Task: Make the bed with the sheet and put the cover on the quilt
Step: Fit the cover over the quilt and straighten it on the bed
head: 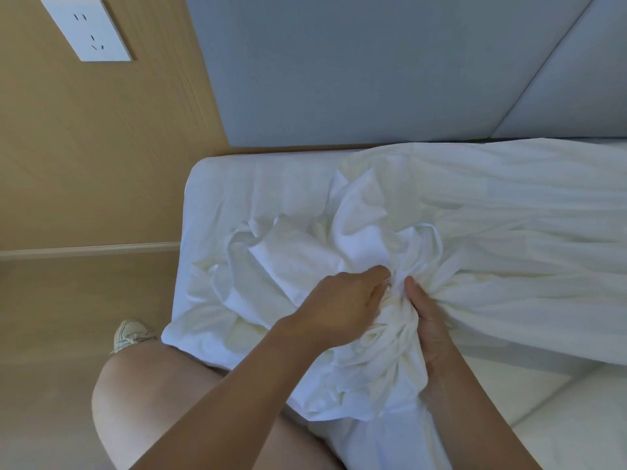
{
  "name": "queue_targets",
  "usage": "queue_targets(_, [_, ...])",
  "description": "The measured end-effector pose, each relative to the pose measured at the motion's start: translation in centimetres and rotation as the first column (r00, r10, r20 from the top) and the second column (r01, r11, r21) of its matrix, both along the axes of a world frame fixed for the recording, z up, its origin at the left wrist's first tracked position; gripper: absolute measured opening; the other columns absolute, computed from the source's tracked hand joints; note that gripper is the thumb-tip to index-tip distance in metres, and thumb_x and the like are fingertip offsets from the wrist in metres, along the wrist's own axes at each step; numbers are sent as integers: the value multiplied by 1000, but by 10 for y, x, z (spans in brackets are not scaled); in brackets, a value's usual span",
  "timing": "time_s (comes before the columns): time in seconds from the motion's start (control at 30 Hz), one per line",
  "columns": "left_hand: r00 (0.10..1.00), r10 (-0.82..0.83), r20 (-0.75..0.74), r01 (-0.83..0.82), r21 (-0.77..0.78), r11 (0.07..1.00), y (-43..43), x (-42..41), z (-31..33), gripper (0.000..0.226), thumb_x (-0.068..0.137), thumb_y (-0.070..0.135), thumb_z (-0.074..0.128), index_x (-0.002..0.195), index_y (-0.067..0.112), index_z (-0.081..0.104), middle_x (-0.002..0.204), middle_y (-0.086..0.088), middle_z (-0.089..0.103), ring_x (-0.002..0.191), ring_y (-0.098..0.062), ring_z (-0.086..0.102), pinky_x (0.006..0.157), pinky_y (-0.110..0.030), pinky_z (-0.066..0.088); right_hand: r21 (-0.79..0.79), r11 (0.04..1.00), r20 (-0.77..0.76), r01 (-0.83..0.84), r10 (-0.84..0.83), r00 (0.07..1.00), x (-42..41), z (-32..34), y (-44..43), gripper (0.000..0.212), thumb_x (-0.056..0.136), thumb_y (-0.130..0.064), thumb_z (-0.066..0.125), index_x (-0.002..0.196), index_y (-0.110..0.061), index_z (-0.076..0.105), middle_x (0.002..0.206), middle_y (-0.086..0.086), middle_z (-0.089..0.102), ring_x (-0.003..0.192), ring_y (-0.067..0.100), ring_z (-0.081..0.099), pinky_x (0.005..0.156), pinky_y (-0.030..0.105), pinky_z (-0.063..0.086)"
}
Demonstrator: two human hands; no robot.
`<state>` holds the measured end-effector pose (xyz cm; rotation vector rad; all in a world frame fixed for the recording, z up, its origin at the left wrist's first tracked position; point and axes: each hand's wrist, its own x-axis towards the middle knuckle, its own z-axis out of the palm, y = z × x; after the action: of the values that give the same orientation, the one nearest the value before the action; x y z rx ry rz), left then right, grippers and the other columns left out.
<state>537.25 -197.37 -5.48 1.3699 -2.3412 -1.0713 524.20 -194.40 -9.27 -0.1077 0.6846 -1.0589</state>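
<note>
**Inspector:** Grip status?
**Operator:** I find both hands clamped on the sheet [369,228]. The left hand [342,305] has its fingers curled into the bunch from above. The right hand [429,322] is wrapped round the gathered neck, thumb up, just beside the left.
**Inspector:** Location?
**Operator:** The bunch is piled ahead of the grip, on the mattress [210,184] corner.
**Inspector:** Surroundings?
**Operator:** Grey headboard [339,69] behind, wooden wall [84,147] with socket [86,28] to the left, knee [135,401] and shoe [132,334] below the corner.
**Inspector:** Axis?
**Operator:** The sheet runs rightward from the grip, along the headboard.
</note>
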Motion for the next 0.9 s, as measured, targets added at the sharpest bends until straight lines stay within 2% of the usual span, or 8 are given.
queue_targets(0.1, [999, -39, 33, 32, 196, 980, 7, 2, 8, 38, 102, 28, 30, 140, 27, 33, 99, -9, 63, 77, -23, 58, 77, -32, 48, -31, 1000, 16, -5, 5, 1000, 1, 3, -1, 63, 20, -27, 97, 75, -6, 77, 77, 16, 72, 68, 27, 71, 56, 37, 58])
queue_targets(0.3, [990, 117, -75, -60, 529, 847, -8, 11, 8, 47, 100, 26, 37, 146, 36, 28, 130, -16, 55, 58, -20, 60, 60, -16, 49, -57, 991, -26, -118, 116, 993, 7, 0, -6, 46, 42, -22, 90, 83, -7, 73, 80, 15, 68, 71, 30, 66, 63, 38, 54])
queue_targets(0.43, [966, 248, -71, -236, 149, 960, -23, 15, 14, 38, 94, 23, 50, 133, 27, 51, 107, -10, 68, 87, -28, 64, 76, -27, 47, -8, 1000, -73, -16, 16, 997, 5, -1, -12, 62, 27, -17, 92, 85, -4, 74, 84, 18, 69, 73, 31, 70, 63, 41, 57])
queue_targets(0.5, [876, 476, -83, -480, -52, 875, -46, 31, 11, 41, 90, 30, 57, 131, 23, 51, 91, -6, 65, 99, -27, 61, 84, -30, 44, 18, 999, -60, -30, 31, 998, 2, -3, -12, 70, 23, -15, 92, 89, 0, 74, 93, 25, 68, 81, 38, 69, 64, 47, 57])
queue_targets(0.57, [825, 544, 151, -526, -144, 838, -71, 49, 5, 63, 87, 44, 58, 141, 20, 37, 116, -8, 57, 117, -28, 50, 97, -34, 39, 16, 998, -61, -55, 56, 997, -2, -6, -10, 72, 20, -15, 93, 88, 0, 75, 96, 26, 68, 82, 40, 69, 64, 49, 57])
queue_targets(0.67, [796, 429, 427, -536, 165, 828, -89, 59, 1, 86, 82, 52, 61, 147, 16, 19, 134, -9, 45, 122, -30, 44, 92, -35, 39, 18, 997, -38, -70, 70, 997, -6, -7, -5, 75, 18, -13, 93, 90, -2, 74, 93, 25, 68, 78, 40, 69, 59, 49, 56])
queue_targets(0.77, [848, 481, 221, -513, 572, 640, -88, 61, 2, 51, 81, 51, 63, 114, 14, 52, 101, 2, 57, 87, -15, 54, 80, -29, 40, 10, 998, -35, -64, 64, 997, -5, -4, -3, 67, 16, -12, 92, 80, 0, 76, 88, 26, 69, 75, 40, 69, 57, 48, 56])
queue_targets(0.9, [847, 523, 94, -496, 496, 713, -82, 62, -1, 29, 88, 41, 60, 99, 15, 53, 91, 2, 54, 83, -18, 52, 71, -25, 38, 36, 996, -13, -82, 83, 997, -7, -11, -3, 75, 20, -15, 94, 90, 4, 74, 103, 31, 65, 85, 46, 67, 63, 54, 55])
